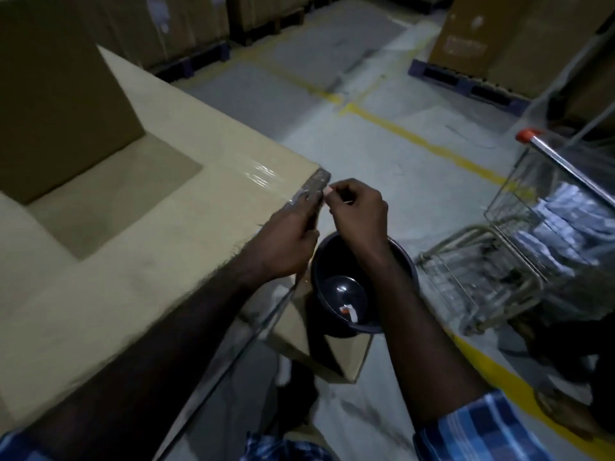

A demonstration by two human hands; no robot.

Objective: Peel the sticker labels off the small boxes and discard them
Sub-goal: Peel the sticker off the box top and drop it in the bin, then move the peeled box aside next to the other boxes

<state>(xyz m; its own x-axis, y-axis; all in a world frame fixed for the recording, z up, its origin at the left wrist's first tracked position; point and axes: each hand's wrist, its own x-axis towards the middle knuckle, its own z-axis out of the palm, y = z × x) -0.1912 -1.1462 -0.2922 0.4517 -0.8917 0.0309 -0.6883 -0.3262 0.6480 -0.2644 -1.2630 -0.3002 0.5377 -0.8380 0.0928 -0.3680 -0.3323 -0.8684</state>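
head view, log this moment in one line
left hand: holds small box | right hand: pinches sticker label at box end | black bucket below: peeled label inside

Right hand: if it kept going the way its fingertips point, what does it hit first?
The right hand points left, pinching a sticker label. First contact would likely be the small box gripped by the left hand; they look almost touching, though depth is unclear.
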